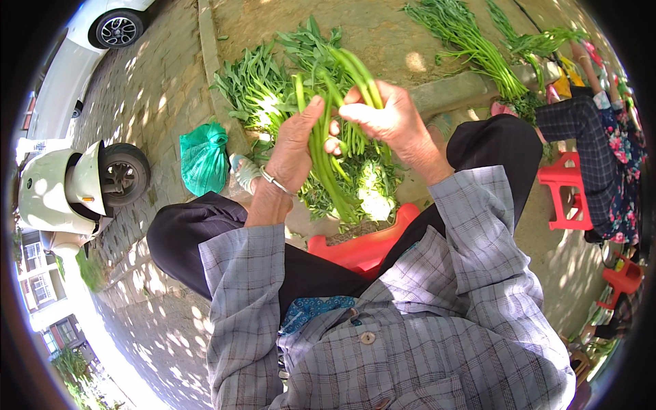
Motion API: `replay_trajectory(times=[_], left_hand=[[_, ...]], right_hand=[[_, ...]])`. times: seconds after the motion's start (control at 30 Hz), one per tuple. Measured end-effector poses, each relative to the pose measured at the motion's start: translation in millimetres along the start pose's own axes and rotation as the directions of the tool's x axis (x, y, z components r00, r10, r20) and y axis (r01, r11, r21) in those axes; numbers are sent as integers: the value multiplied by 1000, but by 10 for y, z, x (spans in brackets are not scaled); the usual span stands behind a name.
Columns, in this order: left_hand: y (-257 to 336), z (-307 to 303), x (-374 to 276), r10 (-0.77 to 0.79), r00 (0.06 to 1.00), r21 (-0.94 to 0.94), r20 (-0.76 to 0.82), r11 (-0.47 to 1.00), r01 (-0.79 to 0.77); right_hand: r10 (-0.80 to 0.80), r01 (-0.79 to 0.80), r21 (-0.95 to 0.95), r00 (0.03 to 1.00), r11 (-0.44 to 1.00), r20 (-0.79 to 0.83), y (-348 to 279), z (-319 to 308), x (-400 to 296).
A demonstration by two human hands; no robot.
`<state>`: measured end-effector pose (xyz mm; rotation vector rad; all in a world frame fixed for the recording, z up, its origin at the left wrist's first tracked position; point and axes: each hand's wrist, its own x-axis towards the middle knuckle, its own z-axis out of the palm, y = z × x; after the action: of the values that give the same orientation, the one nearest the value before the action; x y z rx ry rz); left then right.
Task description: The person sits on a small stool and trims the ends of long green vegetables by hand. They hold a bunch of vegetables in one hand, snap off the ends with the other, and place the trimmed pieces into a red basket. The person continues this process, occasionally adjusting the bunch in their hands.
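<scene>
My left hand (300, 141), with a metal bangle at the wrist, grips a bunch of long green vegetable stems (324, 161) that hang down between my knees. My right hand (384, 115) pinches the bent upper stems (361, 77) between thumb and fingers. Beyond my hands, a heap of leafy greens (256, 87) lies on the ground. Loose cut leaves and stem pieces (320, 197) are piled beneath the held bunch. How the stems join behind my fingers is hidden.
A red plastic stool (359, 246) is under me. A tied green bag (204, 159) lies left, near a parked scooter (66, 189) and a white car (72, 77). More long greens (482, 56) rest on the kerb (451, 92). At right, a person (589, 154) sits by a red stool (566, 189).
</scene>
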<state>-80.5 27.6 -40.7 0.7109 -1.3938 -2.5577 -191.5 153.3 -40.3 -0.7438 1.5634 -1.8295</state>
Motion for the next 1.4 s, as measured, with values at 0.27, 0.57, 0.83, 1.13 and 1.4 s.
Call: replay_trajectory(times=[0.27, 0.57, 0.83, 1.13, 1.4], left_hand=[[31, -163, 15, -1, 1000, 80, -11, 997, 2], [307, -252, -66, 21, 983, -244, 181, 969, 24], [317, -145, -154, -1, 964, -253, 266, 965, 71], [284, -44, -201, -83, 956, -267, 282, 950, 162], [305, -49, -240, -96, 927, -312, 363, 925, 218]], right_hand=[[177, -165, 208, 984, 964, -38, 26, 38, -47], [259, -149, 634, 962, 759, -84, 199, -187, 3], [340, -292, 568, 940, 770, 22, 171, -41, 9], [78, -23, 245, 973, 969, -218, 265, 2, 31], [-39, 51, 54, 979, 997, -201, 290, 12, 70]])
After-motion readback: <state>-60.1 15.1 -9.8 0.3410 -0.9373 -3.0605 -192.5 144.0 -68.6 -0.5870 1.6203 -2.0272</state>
